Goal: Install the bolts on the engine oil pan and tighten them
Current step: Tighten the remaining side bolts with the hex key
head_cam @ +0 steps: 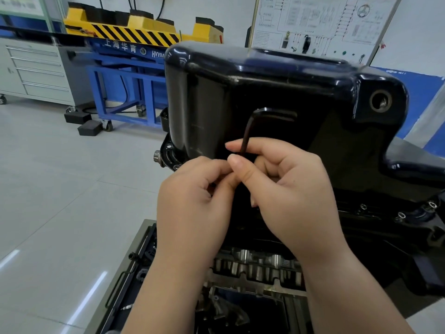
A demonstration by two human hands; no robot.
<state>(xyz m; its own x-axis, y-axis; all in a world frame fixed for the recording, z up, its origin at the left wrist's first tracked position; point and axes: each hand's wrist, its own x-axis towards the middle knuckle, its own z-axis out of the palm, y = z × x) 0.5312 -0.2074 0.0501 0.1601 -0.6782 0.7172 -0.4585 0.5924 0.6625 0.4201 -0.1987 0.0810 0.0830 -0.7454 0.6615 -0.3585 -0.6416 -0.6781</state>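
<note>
Right hand (284,186) pinches the long leg of a bent black key (248,131) between thumb and fingers. Left hand (192,201) curls its fingers in a pinch just under the right thumb; what it pinches is hidden. Both hands are right in front of the big black oil pan (277,78). Small bolts (401,215) sit in the pan's edge on the right. Shiny sockets (252,263) lie in a box below the hands.

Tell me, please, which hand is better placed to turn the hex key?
Probably right: the right hand grips the hex key by its shaft; the left hand only pinches near its lower end.
</note>
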